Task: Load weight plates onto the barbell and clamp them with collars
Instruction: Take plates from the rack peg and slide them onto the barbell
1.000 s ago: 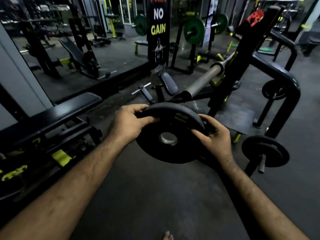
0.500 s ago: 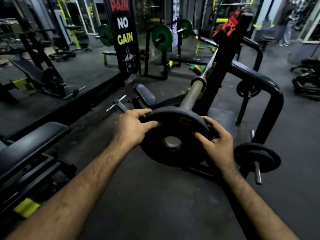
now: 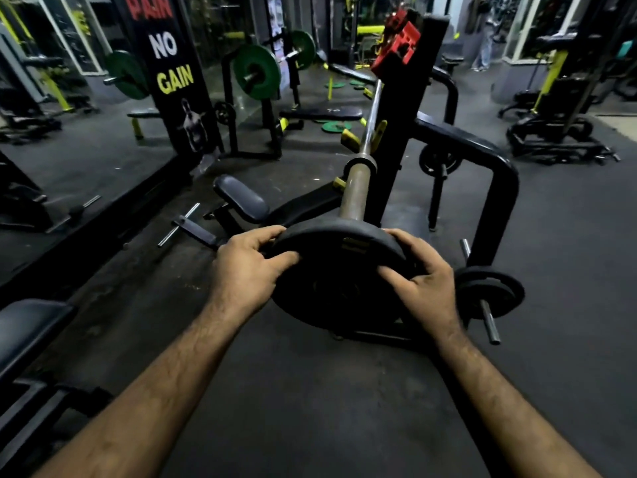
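A black weight plate (image 3: 339, 270) with a small yellow label is held upright in front of me. My left hand (image 3: 246, 270) grips its left rim and my right hand (image 3: 422, 282) grips its right rim. The barbell sleeve (image 3: 355, 191) runs away from the plate's top edge, and the plate hides the sleeve's end. The barbell rests on the black rack upright (image 3: 403, 132). Red collars (image 3: 398, 43) sit at the top of the rack. The plate's centre hole is dark and I cannot tell if the sleeve is inside it.
A storage peg with a black plate (image 3: 489, 293) sticks out at the right on the curved black frame (image 3: 496, 181). A padded seat (image 3: 239, 198) lies left of the bar. A black bench (image 3: 31, 329) sits at far left. Green plates (image 3: 256, 70) hang on a rack behind.
The plate has moved up to the sleeve's end and now covers it. The view has swung so the bar points straight away from me.
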